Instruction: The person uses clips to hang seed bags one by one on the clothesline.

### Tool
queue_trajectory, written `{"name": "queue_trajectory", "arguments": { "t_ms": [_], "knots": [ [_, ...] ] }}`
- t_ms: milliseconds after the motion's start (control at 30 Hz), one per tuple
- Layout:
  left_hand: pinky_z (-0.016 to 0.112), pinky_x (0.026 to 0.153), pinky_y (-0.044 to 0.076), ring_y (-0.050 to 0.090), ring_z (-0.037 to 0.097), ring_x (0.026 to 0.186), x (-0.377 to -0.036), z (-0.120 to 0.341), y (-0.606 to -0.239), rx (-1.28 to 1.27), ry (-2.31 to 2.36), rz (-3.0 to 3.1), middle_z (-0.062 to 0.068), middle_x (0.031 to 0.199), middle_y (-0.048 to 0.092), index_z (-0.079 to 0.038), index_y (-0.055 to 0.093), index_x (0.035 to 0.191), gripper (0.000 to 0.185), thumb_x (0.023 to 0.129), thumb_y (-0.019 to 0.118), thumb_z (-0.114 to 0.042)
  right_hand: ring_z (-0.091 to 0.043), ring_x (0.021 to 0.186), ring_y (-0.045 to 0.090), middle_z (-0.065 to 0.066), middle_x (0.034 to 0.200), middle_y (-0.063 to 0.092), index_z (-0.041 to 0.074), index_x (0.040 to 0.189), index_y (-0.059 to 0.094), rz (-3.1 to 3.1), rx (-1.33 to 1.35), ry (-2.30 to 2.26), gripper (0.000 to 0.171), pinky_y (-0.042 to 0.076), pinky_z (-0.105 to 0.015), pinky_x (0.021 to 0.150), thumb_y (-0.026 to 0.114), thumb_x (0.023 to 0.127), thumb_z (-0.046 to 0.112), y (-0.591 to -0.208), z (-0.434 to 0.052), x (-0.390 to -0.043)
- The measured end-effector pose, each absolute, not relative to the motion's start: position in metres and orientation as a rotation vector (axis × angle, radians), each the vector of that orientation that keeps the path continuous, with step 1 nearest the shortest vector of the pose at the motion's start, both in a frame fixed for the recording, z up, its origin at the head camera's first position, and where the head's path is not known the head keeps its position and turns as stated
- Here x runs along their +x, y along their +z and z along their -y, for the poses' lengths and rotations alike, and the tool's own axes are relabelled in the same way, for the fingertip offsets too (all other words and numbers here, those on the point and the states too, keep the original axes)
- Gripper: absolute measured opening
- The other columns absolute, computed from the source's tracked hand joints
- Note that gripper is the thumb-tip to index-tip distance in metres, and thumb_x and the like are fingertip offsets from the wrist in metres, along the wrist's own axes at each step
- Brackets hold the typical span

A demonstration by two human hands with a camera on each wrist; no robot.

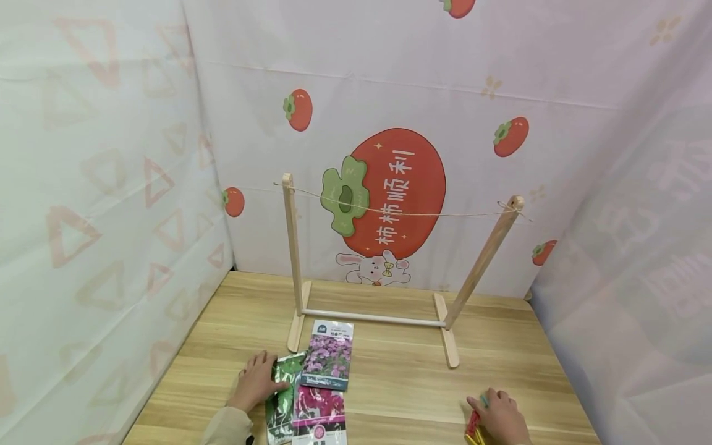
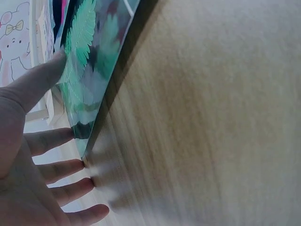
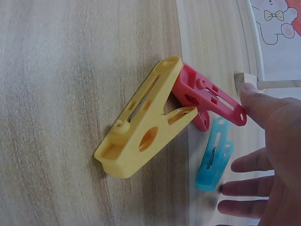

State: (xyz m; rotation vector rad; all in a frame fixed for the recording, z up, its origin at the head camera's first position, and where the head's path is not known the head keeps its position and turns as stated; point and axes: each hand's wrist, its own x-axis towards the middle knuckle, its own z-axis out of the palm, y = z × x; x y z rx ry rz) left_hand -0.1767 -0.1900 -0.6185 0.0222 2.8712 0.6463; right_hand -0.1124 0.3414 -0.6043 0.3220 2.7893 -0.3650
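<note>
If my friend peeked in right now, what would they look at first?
Probably the giant red persimmon printed on the backdrop, behind a wooden frame with a string across its top. Next, perhaps, the three shiny packets by the left hand, then the bright yellow clip, red clip and blue clip by the right hand.

At right, yellow on the near clip (image 3: 143,123), red on the middle clip (image 3: 204,101), translucent-looking turquoise on the far clip (image 3: 207,173). At left, green leaf print on the leftmost packet (image 1: 280,409), magenta floral print on the near packet (image 1: 319,408), purple floral print below a white top on the far packet (image 1: 328,358). Pale brown grain across the tabletop (image 1: 400,389). At far, red-and-green fruit print on the whitish backdrop (image 1: 400,102); faded pink and beige triangles on the left cloth (image 1: 130,238).
</note>
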Motion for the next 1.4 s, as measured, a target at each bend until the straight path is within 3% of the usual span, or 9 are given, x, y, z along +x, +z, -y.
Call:
{"name": "queue_trajectory", "arguments": {
  "t_ms": [100, 200, 333, 433, 600, 733, 1067, 1233, 1400],
  "knots": [
    [0.073, 0.096, 0.035, 0.036, 0.058, 0.129, -0.177, 0.192, -0.621, 0.038, 0.644, -2.886, 0.038, 0.141, 0.039, 0.003, 0.054, 0.130, 0.078, 0.072, 0.084, -0.039, -0.053, 0.104, 0.054, -0.037, 0.112, 0.055, -0.018, 0.118, 0.054, -2.813, 0.296, -0.365, 0.108, 0.049, -0.061, 0.087, 0.030, 0.085, 0.083, -0.602, -0.341, -0.111],
    [0.073, 0.096, 0.036, 0.038, 0.057, 0.128, -0.178, 0.193, -0.625, 0.048, 0.640, -2.903, 0.038, 0.140, 0.041, 0.002, 0.055, 0.128, 0.076, 0.070, 0.085, -0.037, -0.047, 0.094, 0.059, -0.028, 0.101, 0.060, -0.014, 0.108, 0.061, -2.862, 0.251, -0.379, 0.076, 0.051, -0.059, 0.082, 0.048, 0.095, 0.060, -0.600, -0.340, -0.110],
    [0.073, 0.097, 0.033, 0.039, 0.057, 0.126, -0.180, 0.194, -0.626, 0.035, 0.636, -2.915, 0.037, 0.139, 0.042, 0.001, 0.057, 0.122, 0.072, 0.067, 0.087, -0.035, -0.029, 0.076, 0.058, -0.013, 0.083, 0.057, -0.003, 0.087, 0.065, -2.915, 0.222, -0.417, 0.037, 0.051, -0.047, 0.068, 0.062, 0.092, 0.033, -0.599, -0.336, -0.110],
    [0.073, 0.097, 0.032, 0.041, 0.056, 0.123, -0.181, 0.193, -0.624, 0.017, 0.655, -2.922, 0.035, 0.135, 0.046, 0.000, 0.060, 0.113, 0.065, 0.065, 0.089, -0.032, -0.021, 0.067, 0.048, -0.007, 0.075, 0.050, 0.004, 0.075, 0.061, -2.928, 0.227, -0.450, 0.025, 0.043, -0.039, 0.060, 0.065, 0.087, 0.025, -0.600, -0.334, -0.111],
    [0.067, 0.094, 0.032, 0.048, 0.048, 0.114, -0.181, 0.195, -0.626, -0.016, 0.737, -2.930, 0.025, 0.120, 0.056, -0.004, 0.060, 0.099, 0.053, 0.063, 0.089, -0.029, -0.020, 0.065, 0.047, -0.007, 0.075, 0.053, -0.001, 0.080, 0.065, -2.947, 0.210, -0.467, 0.024, 0.044, -0.039, 0.059, 0.071, 0.081, 0.022, -0.605, -0.332, -0.113],
    [0.065, 0.093, 0.031, 0.051, 0.043, 0.108, -0.179, 0.196, -0.621, -0.045, 0.789, -2.925, 0.020, 0.111, 0.059, -0.004, 0.060, 0.098, 0.048, 0.066, 0.088, -0.027, -0.020, 0.066, 0.048, -0.009, 0.077, 0.056, -0.006, 0.086, 0.066, -2.945, 0.199, -0.453, 0.027, 0.046, -0.041, 0.060, 0.072, 0.080, 0.020, -0.607, -0.331, -0.114],
    [0.035, 0.065, 0.044, 0.052, 0.021, 0.079, -0.180, 0.201, -0.625, -0.083, 0.839, -2.914, 0.008, 0.088, 0.057, -0.006, 0.060, 0.094, 0.044, 0.066, 0.088, -0.023, -0.023, 0.069, 0.056, -0.013, 0.080, 0.060, -0.008, 0.095, 0.068, -2.971, 0.198, -0.456, 0.034, 0.052, -0.046, 0.066, 0.075, 0.078, 0.020, -0.611, -0.330, -0.113],
    [0.038, 0.067, 0.049, 0.057, 0.023, 0.079, -0.184, 0.202, -0.623, -0.129, 0.924, -2.851, 0.013, 0.092, 0.063, -0.002, 0.059, 0.097, 0.043, 0.068, 0.086, -0.018, -0.022, 0.069, 0.055, -0.013, 0.080, 0.061, -0.010, 0.098, 0.067, -2.969, 0.214, -0.481, 0.034, 0.052, -0.045, 0.066, 0.072, 0.079, 0.019, -0.608, -0.330, -0.117],
    [0.051, 0.081, 0.052, 0.064, 0.037, 0.091, -0.184, 0.201, -0.619, -0.149, 0.979, -2.857, 0.024, 0.103, 0.067, 0.003, 0.060, 0.102, 0.044, 0.068, 0.085, -0.013, -0.021, 0.069, 0.052, -0.012, 0.080, 0.060, -0.011, 0.101, 0.066, -2.954, 0.238, -0.484, 0.038, 0.050, -0.043, 0.064, 0.073, 0.079, 0.019, -0.608, -0.329, -0.121]
  ]
}}
